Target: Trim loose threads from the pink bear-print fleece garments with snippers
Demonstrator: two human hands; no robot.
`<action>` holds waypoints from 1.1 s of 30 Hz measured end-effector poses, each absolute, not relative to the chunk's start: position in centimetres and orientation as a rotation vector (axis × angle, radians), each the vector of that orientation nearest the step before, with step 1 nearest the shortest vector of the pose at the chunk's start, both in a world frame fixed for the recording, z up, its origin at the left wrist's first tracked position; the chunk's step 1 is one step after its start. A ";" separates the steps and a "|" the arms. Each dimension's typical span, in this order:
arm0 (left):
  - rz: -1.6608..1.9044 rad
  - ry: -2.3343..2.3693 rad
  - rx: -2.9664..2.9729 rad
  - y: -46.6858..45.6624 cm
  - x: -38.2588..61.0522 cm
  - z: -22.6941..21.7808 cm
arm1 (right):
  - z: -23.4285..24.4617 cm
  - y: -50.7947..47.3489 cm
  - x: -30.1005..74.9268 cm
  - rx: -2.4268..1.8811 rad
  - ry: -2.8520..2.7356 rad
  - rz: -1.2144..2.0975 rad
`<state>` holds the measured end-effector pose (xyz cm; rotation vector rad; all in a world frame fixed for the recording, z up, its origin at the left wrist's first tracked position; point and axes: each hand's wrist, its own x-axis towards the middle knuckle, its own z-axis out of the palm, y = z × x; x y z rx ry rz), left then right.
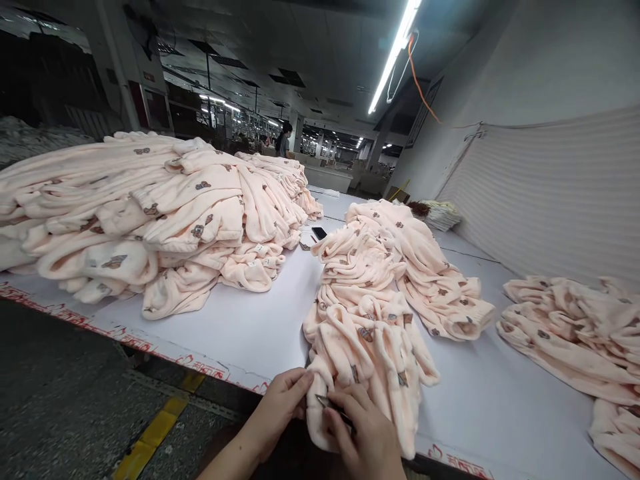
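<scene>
A stack of pale pink fleece garments (365, 320) with small bear prints lies on the white table (240, 327), its near end hanging over the front edge. My left hand (280, 407) pinches the edge of the nearest garment. My right hand (363, 433) is closed around a small metal tool, apparently thread snips (327, 403), with its tip against the same garment.
A big heap of the same garments (140, 207) fills the table's left side. More lie at the right (575, 333). A black phone (319, 233) rests mid-table. A person (284, 140) stands far back. A yellow floor line (160, 427) runs below the table edge.
</scene>
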<state>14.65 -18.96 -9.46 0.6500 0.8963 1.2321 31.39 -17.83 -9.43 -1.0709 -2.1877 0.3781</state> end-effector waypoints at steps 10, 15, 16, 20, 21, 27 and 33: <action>1.357 0.810 0.417 -17.6 15.3 -8.4 | -9.8 -17.6 32.2 -0.995 -1.950 0.658; 1.346 0.751 0.389 -17.1 15.5 -8.7 | -10.2 -17.5 31.8 -1.008 -1.856 0.570; 1.348 0.734 0.389 -17.0 15.5 -8.7 | -10.1 -17.4 31.8 -1.043 -1.834 0.580; 1.336 0.630 0.420 -16.6 15.3 -8.4 | -10.0 -16.8 31.5 -1.260 -1.758 0.587; 1.312 0.576 0.441 -16.6 15.3 -8.2 | -10.0 -16.7 31.3 -1.291 -1.760 0.605; 1.181 0.507 0.618 -17.1 13.8 -7.7 | -9.3 -15.6 30.2 -1.235 -1.737 0.729; 1.101 1.131 0.895 -19.3 15.6 -12.0 | -8.7 -15.3 31.3 -1.157 -1.690 0.779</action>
